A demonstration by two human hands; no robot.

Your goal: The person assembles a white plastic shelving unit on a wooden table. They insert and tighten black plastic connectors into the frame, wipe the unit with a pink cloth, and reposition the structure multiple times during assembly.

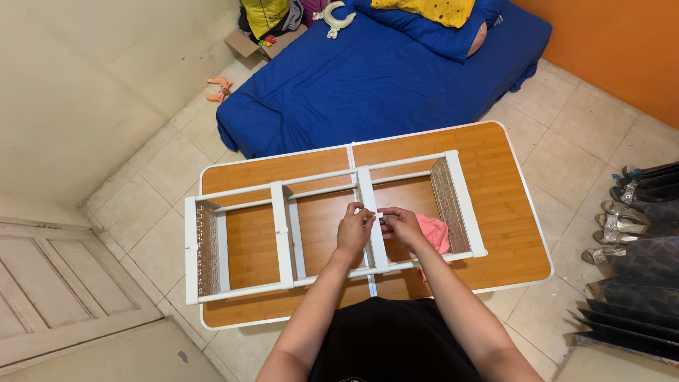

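We had the white shelf frame (332,226) lying flat along the wooden folding table (509,233), and a pink cloth (433,230) lay inside its right bay. Both hands met at the middle crossbar (372,212). Our left hand (353,228) pinched the bar's left edge; our right hand (402,224) was curled over a small dark part, too hidden to name. We judged that steadying the bar on both sides kept it square.

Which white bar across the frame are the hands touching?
The middle crossbar, right of the table's centre seam. Both the left hand and the right hand meet on it. The crossbar further left and the two end panels are untouched.
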